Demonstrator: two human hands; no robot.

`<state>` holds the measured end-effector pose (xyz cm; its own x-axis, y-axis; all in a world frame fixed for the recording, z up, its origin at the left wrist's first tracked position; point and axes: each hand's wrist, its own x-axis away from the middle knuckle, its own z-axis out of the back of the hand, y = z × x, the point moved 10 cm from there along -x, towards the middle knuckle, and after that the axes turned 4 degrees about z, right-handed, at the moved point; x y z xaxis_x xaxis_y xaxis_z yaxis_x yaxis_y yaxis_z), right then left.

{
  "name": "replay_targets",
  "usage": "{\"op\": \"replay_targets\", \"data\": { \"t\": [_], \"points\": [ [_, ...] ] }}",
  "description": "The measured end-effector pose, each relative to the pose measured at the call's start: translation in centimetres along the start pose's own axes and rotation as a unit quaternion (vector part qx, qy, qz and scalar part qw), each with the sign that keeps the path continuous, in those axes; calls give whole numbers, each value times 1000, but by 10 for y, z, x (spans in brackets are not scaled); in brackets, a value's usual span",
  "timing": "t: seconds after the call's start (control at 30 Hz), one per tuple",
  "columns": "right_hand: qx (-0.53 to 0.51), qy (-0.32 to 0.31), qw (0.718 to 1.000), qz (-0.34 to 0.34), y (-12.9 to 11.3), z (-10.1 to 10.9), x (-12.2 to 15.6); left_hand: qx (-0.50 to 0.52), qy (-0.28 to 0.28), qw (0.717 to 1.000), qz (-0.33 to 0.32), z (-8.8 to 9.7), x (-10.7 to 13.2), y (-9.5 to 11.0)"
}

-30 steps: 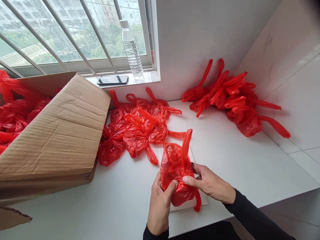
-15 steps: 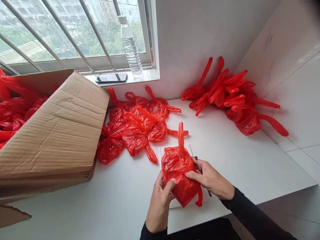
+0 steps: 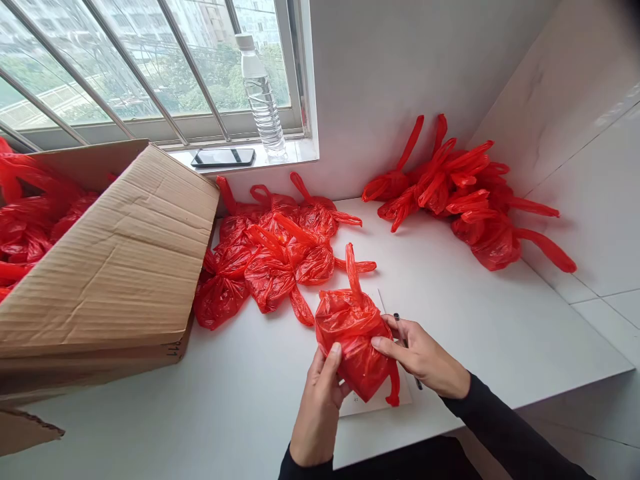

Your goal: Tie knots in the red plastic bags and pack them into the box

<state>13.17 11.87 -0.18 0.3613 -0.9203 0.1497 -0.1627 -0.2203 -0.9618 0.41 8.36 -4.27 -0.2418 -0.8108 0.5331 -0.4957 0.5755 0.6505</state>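
Note:
Both my hands hold one small red plastic bag (image 3: 354, 337) just above a white sheet of paper (image 3: 380, 400) on the white counter (image 3: 475, 313). My left hand (image 3: 320, 400) pinches the bag's lower left side with thumb and fingers. On the bag's right side, my right hand (image 3: 425, 357) grips it with thumb and fingers. A dark pen (image 3: 406, 343) lies partly hidden under my right hand. One bag handle sticks up and another hangs down at the lower right.
A cardboard box (image 3: 115, 267) filled with red bags stands at the left. A pile of tied red bags (image 3: 270, 253) lies beside it, another pile (image 3: 460, 193) in the far right corner. A phone (image 3: 223, 157) and water bottle (image 3: 260, 93) rest on the windowsill.
The bag has been turned and lowered slightly to the left in my hands. Its upright handle has shifted left, and my left fingers have slid along the bag's side.

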Motion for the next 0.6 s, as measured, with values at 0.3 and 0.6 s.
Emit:
{"op": "replay_targets", "data": {
  "t": [0.3,0.6],
  "points": [
    [-20,-27,999,-26,7,-1,2,-66,-6,997,-40,5,-2,2],
    [-28,-6,999,-17,11,5,-1,-5,26,1000,6,10,-5,-8]
  ]
}}
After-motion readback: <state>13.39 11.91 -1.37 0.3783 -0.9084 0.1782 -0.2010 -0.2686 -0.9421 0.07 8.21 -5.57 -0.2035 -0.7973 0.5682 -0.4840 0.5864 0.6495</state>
